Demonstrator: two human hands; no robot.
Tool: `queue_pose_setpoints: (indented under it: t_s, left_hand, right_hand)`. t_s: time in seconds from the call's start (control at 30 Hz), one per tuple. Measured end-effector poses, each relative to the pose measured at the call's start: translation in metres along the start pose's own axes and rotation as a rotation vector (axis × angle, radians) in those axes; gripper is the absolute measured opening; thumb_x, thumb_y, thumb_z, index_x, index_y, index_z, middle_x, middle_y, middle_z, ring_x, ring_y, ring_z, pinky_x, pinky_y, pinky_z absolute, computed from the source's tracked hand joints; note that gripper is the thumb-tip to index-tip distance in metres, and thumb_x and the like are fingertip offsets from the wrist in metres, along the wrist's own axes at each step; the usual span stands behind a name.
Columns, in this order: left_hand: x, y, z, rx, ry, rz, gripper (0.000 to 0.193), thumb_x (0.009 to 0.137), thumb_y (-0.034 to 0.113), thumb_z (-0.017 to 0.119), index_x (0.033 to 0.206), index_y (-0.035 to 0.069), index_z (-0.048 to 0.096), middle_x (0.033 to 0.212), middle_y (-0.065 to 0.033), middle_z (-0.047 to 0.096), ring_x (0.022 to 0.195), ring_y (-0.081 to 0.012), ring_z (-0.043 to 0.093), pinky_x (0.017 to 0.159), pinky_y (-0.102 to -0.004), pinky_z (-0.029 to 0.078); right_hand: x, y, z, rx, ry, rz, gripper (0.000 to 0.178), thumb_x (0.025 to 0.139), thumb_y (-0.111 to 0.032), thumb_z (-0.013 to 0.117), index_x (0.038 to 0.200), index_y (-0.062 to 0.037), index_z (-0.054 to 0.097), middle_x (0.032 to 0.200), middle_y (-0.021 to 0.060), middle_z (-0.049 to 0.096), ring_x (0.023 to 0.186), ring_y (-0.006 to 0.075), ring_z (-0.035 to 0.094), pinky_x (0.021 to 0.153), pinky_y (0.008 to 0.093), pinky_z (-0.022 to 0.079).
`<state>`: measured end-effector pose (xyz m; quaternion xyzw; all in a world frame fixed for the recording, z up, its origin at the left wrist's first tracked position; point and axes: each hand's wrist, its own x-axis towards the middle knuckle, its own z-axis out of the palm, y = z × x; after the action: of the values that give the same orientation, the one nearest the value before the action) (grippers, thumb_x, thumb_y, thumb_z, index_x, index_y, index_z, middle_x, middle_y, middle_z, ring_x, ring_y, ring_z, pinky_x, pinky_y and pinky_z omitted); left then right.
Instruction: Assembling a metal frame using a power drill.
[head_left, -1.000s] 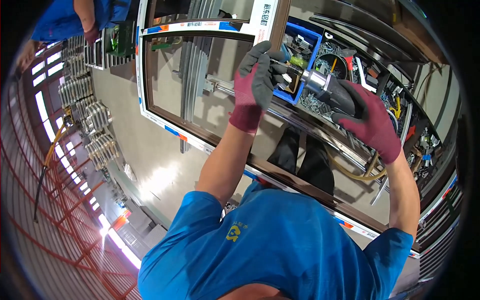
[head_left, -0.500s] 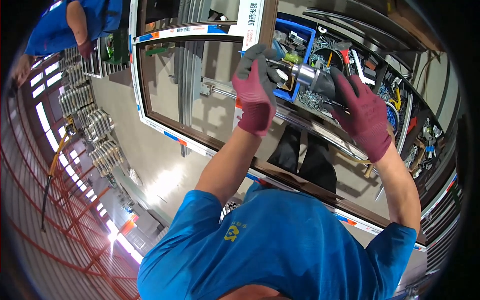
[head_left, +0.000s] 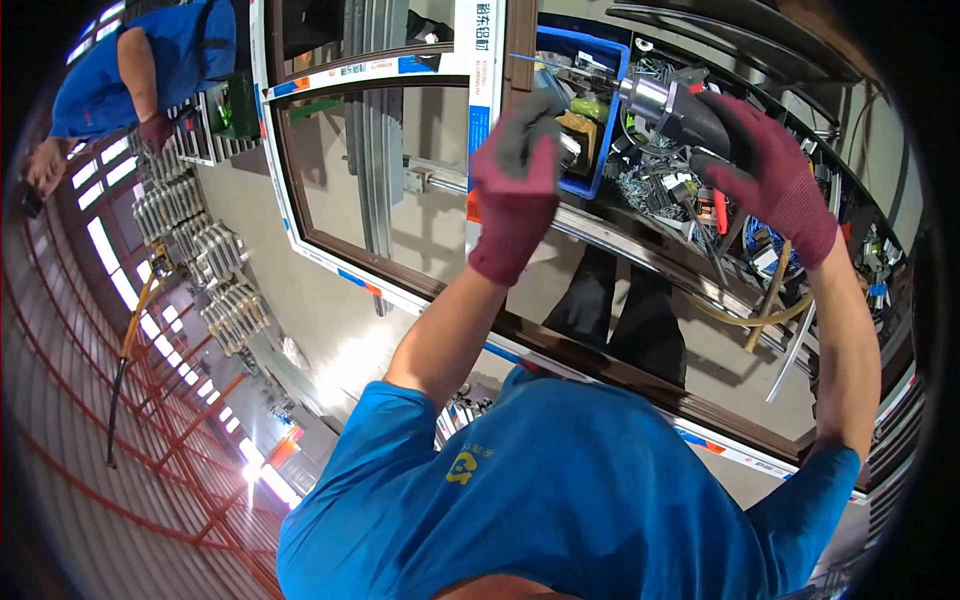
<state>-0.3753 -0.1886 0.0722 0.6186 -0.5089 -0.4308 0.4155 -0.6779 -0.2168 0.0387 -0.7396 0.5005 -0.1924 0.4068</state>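
Observation:
My right hand point(head_left: 775, 180), in a maroon and grey glove, is wrapped round a black power drill point(head_left: 695, 120) with a silver chuck. Its long thin bit points left across a blue bin point(head_left: 597, 170). My left hand point(head_left: 515, 190), gloved alike, is curled beside the upright bar point(head_left: 488, 80) of a brown window frame with white protective tape. A small pale, shiny piece point(head_left: 570, 150) shows at its fingers; I cannot make out its kind. The bit and my left fingers are apart.
A black tray of screws point(head_left: 640, 195) and loose fittings lies beyond the frame, with a red-handled tool point(head_left: 720, 210) and a hammer point(head_left: 770, 300). Grey metal profiles point(head_left: 375, 170) pass beneath the frame. Another person in blue point(head_left: 150, 70) stands at the upper left.
The drill has moved up and right, away from my left hand, which the bit had reached. My left hand has dropped slightly. The whole view has shifted a little.

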Motion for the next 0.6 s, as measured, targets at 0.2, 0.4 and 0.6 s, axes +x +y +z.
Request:
queue_pose_setpoints:
  t_s: [0.2,0.4,0.6]
  left_hand:
    - [0.038,-0.049,-0.074,-0.178,0.223,-0.296,0.031,0.102,0.022,0.066,0.116,-0.005,0.069,0.102,-0.0092,0.073,0.087,-0.0145,0.069,0.077,-0.0275,0.055]
    - [0.080,-0.057,-0.073,-0.616,-0.054,-0.561,0.060,0.097,0.050,0.071,0.131,0.002,0.064,0.112,-0.0107,0.074,0.094,-0.0212,0.074,0.082,-0.0353,0.062]
    - [0.087,-0.074,-0.075,-0.525,-0.048,-0.643,0.070,0.091,0.059,0.074,0.132,0.003,0.064,0.114,-0.0104,0.074,0.095,-0.0218,0.074,0.085,-0.0365,0.062]
  right_hand:
    - [0.014,0.040,0.007,-0.118,0.021,-0.159,0.074,0.082,-0.028,0.082,0.148,-0.0120,0.053,0.133,0.0187,0.064,0.119,0.0413,0.063,0.102,0.0441,0.051]
    - [0.025,0.047,0.021,-0.151,-0.036,-0.125,0.075,0.084,-0.035,0.080,0.149,-0.0131,0.051,0.134,0.0191,0.063,0.118,0.0417,0.061,0.103,0.0465,0.049]
    - [0.031,0.048,0.028,-0.201,-0.029,-0.141,0.076,0.085,-0.036,0.080,0.152,-0.0161,0.049,0.133,0.0203,0.064,0.121,0.0415,0.061,0.106,0.0487,0.048]
